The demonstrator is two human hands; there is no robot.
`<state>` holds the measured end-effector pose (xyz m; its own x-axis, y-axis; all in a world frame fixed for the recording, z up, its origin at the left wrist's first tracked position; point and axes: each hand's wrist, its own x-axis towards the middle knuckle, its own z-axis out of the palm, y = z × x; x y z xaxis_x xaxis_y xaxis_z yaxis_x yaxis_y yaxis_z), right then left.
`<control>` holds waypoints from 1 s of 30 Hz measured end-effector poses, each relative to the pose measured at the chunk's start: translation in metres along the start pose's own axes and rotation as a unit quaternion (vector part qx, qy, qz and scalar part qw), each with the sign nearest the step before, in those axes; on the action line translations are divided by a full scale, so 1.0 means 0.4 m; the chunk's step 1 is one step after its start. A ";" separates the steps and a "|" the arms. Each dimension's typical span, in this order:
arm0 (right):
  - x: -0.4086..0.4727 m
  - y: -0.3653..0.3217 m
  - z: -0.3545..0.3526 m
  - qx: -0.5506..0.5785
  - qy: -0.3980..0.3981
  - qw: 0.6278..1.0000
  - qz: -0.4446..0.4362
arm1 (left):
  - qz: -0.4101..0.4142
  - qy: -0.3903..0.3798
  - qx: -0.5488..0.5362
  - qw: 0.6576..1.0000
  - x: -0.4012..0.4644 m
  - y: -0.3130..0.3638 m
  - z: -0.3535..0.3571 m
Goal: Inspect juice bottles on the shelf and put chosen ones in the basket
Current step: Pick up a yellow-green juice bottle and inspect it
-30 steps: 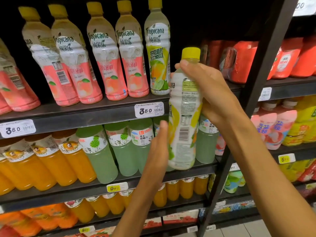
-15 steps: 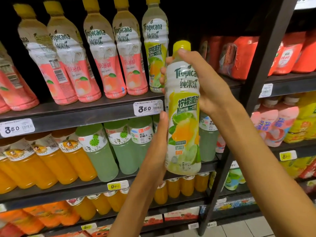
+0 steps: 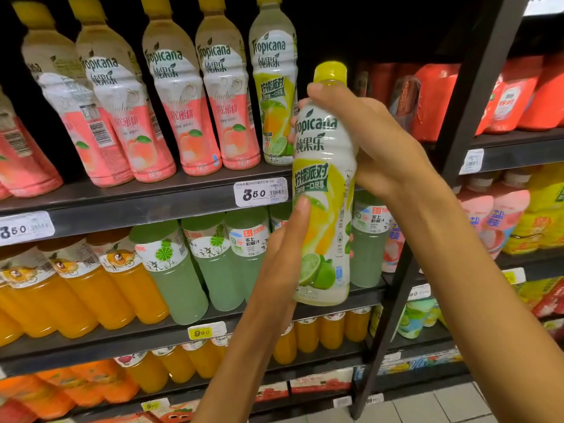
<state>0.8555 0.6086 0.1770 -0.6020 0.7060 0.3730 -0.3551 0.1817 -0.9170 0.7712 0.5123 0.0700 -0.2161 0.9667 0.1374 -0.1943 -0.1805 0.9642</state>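
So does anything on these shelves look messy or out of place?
Mostly tidy. One peach bottle on the top shelf is turned backwards, showing its barcode instead of the front label. The lemon-lime bottle is off the shelf only because the right hand holds it.

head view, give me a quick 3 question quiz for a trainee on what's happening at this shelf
1. True or false: the lemon-lime bottle stands on the shelf, untouched.
2. Which of the hands grips the bottle's shoulder just under the yellow cap? A) left hand B) right hand C) neither
3. Fill in: the price tag directly left of the held bottle reads ____.

Key
1. False. It is held up in front of the shelf.
2. B. The right hand wraps the upper part, while the left hand rests straight fingers against the lower label.
3. 850
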 end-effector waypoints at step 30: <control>-0.040 0.087 -0.024 0.112 0.016 0.994 0.009 | -0.009 0.019 0.063 0.998 -0.033 -0.053 -0.018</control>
<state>0.8597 0.6102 0.1379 -0.5875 0.7302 0.3486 -0.4965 0.0149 -0.8679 0.7713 0.5020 0.0462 -0.2497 0.9617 0.1132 -0.0777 -0.1365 0.9876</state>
